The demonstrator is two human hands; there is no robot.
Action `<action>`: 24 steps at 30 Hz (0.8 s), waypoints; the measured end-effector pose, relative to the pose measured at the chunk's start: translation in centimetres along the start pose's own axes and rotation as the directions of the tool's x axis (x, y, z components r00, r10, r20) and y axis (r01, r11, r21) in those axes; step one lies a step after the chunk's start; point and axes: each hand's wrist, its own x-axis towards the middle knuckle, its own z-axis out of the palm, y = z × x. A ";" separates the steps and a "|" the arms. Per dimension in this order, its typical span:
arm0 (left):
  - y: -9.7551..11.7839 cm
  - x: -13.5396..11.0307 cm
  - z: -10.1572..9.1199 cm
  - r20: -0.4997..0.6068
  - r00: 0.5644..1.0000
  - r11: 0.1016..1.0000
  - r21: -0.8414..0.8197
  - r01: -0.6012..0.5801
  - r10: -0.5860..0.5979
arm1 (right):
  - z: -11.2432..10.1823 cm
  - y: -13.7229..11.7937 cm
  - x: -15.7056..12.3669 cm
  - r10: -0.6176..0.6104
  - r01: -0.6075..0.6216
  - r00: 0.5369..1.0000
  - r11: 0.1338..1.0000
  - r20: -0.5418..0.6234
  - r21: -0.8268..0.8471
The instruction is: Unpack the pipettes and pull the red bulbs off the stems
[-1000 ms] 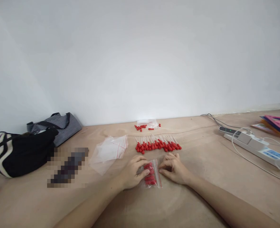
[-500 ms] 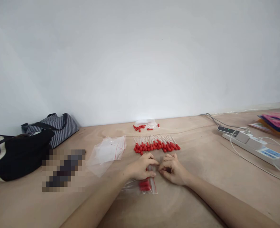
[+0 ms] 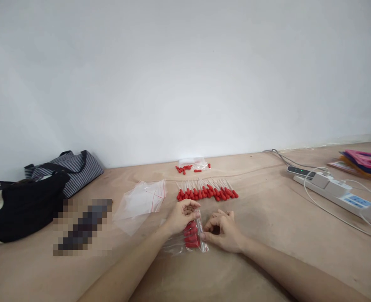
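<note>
A clear zip-lock bag (image 3: 205, 243) lies on the table in front of me, its zip edge to the right. Inside it are several red-tipped sticks, their red rubber-looking ends (image 3: 192, 240) close to the zip. My left hand (image 3: 182, 217) is closed at the far end of that edge, thumb and fingers pinching it. At the zip's right side, my right hand (image 3: 225, 231) has its fingers curled and the thumb on the strip. Just beyond my hands, more red-tipped sticks (image 3: 207, 192) lie in a row, tips toward me.
Flat clear zip-lock bags (image 3: 138, 201) lie to the left. Loose red tips (image 3: 183, 169) and another clear bag (image 3: 193, 162) are near the wall. A black bag (image 3: 24, 205) and striped bag (image 3: 81, 167) stand left; a power strip (image 3: 336, 193) with cables lies right.
My right hand has moved left and nearer, bringing its thumb onto the zip edge. My left hand has shifted slightly left and up, showing more of the red tips.
</note>
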 end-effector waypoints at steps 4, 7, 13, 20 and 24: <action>0.3 -0.3 -0.1 0.021 0.997 0.985 0.157 -0.077 0.074 | 1.0 -0.8 0.0 0.119 -0.118 0.993 0.991 -0.009 0.068; 1.2 -0.7 -0.6 0.183 0.968 0.882 0.410 -0.233 0.170 | 1.3 -1.1 -0.1 0.141 -0.137 0.989 0.987 -0.040 0.089; 2.7 -1.3 -1.4 0.465 0.861 0.594 0.639 -0.488 0.207 | 1.4 -1.1 -0.4 0.102 -0.092 0.989 0.992 -0.112 0.084; 1.8 -0.9 -1.7 0.563 0.702 0.412 0.569 -0.712 0.437 | 1.1 -0.8 -0.4 -0.019 0.024 0.995 0.999 -0.100 0.049; 0.8 -1.1 -1.5 0.514 0.683 0.407 0.555 -0.726 0.518 | 0.6 0.3 -0.3 -0.269 0.267 0.961 0.963 -0.063 -0.042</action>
